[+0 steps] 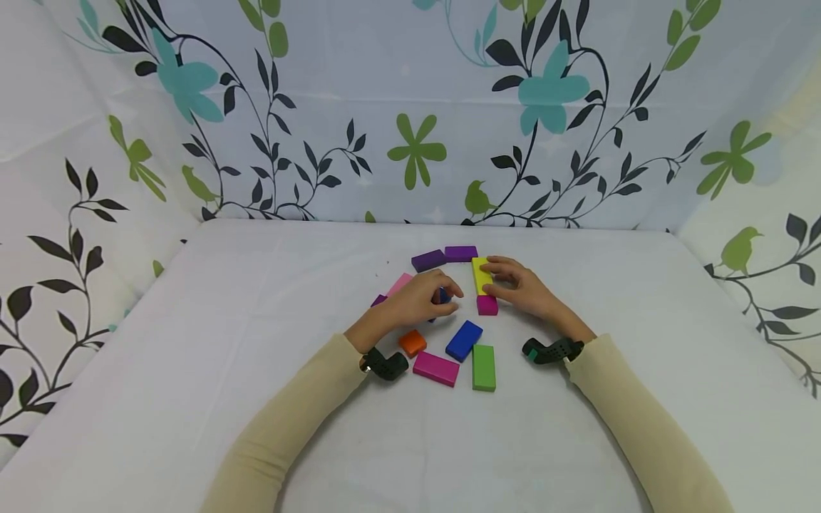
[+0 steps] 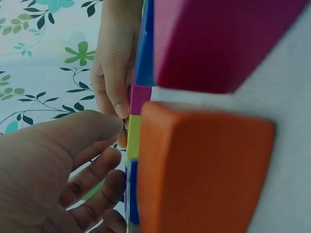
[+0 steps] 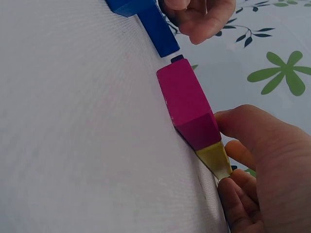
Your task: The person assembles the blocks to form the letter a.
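My right hand [image 1: 522,288] pinches a yellow block [image 1: 479,276] lengthwise, thumb at its near end and fingers at its far end. A short magenta block [image 1: 487,306] touches the yellow block's near end. My left hand [image 1: 420,298] hovers over the left side of the blocks, its fingers loosely bent with a gap to the thumb and nothing between them. Beneath it a dark blue block [image 1: 445,295] is mostly hidden. A light pink block [image 1: 400,283] and a purple block [image 1: 379,300] show partly behind that hand. In the left wrist view an orange block [image 2: 209,165] is close by.
Two purple blocks [image 1: 428,261] lie end to end at the back. Nearer the front are a blue block [image 1: 464,340], a green block [image 1: 484,368] and a long magenta block [image 1: 436,368]. All rest on a white-covered table [image 1: 160,370], with a patterned cloth [image 1: 359,78] behind.
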`<move>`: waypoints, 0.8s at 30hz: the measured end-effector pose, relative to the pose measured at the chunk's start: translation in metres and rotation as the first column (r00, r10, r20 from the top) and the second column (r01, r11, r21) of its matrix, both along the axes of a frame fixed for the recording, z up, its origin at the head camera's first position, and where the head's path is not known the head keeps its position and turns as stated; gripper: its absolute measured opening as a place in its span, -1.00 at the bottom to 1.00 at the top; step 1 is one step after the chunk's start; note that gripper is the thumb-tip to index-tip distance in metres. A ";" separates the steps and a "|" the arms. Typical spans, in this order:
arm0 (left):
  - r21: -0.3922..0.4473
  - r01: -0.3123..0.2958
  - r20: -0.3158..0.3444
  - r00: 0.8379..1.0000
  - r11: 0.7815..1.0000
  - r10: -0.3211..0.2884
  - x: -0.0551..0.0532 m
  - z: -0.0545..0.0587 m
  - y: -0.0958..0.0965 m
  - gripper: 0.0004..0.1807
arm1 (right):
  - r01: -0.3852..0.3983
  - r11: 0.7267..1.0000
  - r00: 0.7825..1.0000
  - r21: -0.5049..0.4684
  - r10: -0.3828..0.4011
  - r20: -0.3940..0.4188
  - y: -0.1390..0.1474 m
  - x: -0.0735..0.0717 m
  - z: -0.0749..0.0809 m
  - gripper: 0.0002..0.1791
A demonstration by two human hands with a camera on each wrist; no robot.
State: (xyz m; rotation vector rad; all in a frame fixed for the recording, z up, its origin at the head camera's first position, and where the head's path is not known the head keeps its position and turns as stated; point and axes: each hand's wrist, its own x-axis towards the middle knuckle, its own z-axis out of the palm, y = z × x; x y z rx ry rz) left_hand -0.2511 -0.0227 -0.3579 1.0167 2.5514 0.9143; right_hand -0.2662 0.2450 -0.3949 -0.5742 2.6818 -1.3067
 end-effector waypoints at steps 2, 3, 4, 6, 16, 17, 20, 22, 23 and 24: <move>-0.003 -0.007 0.005 1.000 1.000 0.007 0.000 0.000 -0.002 -0.68 | 0.000 1.000 1.000 0.003 0.000 -0.006 0.000 0.000 0.000 -0.46; -0.003 -0.011 0.004 1.000 1.000 0.011 0.000 0.000 -0.003 -0.68 | 0.000 1.000 1.000 0.005 0.000 -0.010 0.001 0.000 0.000 -0.46; -0.004 -0.014 0.002 1.000 1.000 0.014 0.000 0.000 -0.004 -0.68 | 0.000 1.000 1.000 0.007 0.000 -0.014 0.001 -0.001 0.000 -0.46; -0.006 -0.021 -0.005 1.000 1.000 0.021 0.000 0.001 -0.006 -0.68 | 0.002 1.000 1.000 0.012 -0.002 -0.022 0.001 -0.001 0.000 -0.46; -0.106 -0.116 -0.090 0.990 0.988 0.107 0.001 -0.001 -0.011 -0.64 | -0.009 1.000 1.000 -0.004 0.009 -0.021 0.002 -0.001 -0.002 -0.47; -0.108 -0.122 -0.094 0.989 0.987 0.112 0.001 -0.001 -0.012 -0.64 | -0.010 1.000 1.000 -0.005 0.009 -0.022 0.002 -0.001 -0.002 -0.47; -0.102 -0.131 -0.096 0.988 0.986 0.121 0.001 -0.001 -0.013 -0.64 | -0.007 1.000 1.000 -0.010 0.007 -0.020 0.002 -0.001 -0.002 -0.47; -0.099 -0.131 -0.092 0.988 0.986 0.122 0.001 -0.002 -0.014 -0.64 | -0.005 1.000 1.000 -0.008 0.005 -0.020 0.002 0.000 -0.003 -0.47; -0.100 -0.130 -0.092 0.988 0.986 0.121 0.001 -0.002 -0.014 -0.64 | -0.005 1.000 1.000 -0.008 0.005 -0.018 0.001 0.000 -0.003 -0.47; -0.099 -0.130 -0.089 0.989 0.987 0.121 0.001 -0.002 -0.015 -0.64 | -0.006 1.000 1.000 -0.007 0.006 -0.017 0.001 0.000 -0.003 -0.47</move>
